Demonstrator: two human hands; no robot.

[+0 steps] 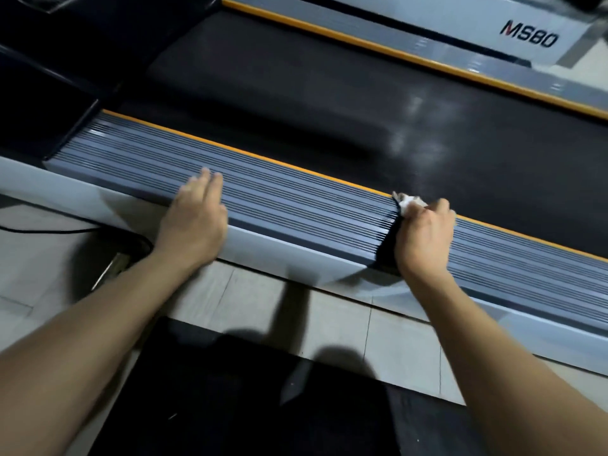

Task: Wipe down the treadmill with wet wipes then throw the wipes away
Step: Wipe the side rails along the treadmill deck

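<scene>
Forearms, two, bare, entering from the bottom edge over one dark mat (230,406) with a matte surface, cut off by the frame below, lying on pale square floor tiles (339,327). Left hand (194,222), one: fingers straight and together, palm flat on the near side rail (296,202) of the treadmill, holding nothing. Right hand (424,232), one: fingers curled round a crumpled white wet wipe (408,201), pressing it onto the same rail at its inner edge; only a small bunched corner of the wipe shows past the knuckles, the rest hidden under the hand. Near side rail: long, grey, finely ribbed lengthwise, with a thin orange strip along the belt side and a smooth pale grey outer face. Treadmill belt (329,103), one: wide, black, matte, with faint pale smears toward the right. Far side rail (411,31): grey with matching orange strip, lettered "MS80", cut off at the right. Black cable (49,230), one, thin, on the floor at left. Upper left is dark and hard to make out; motion blur softens edges throughout.
</scene>
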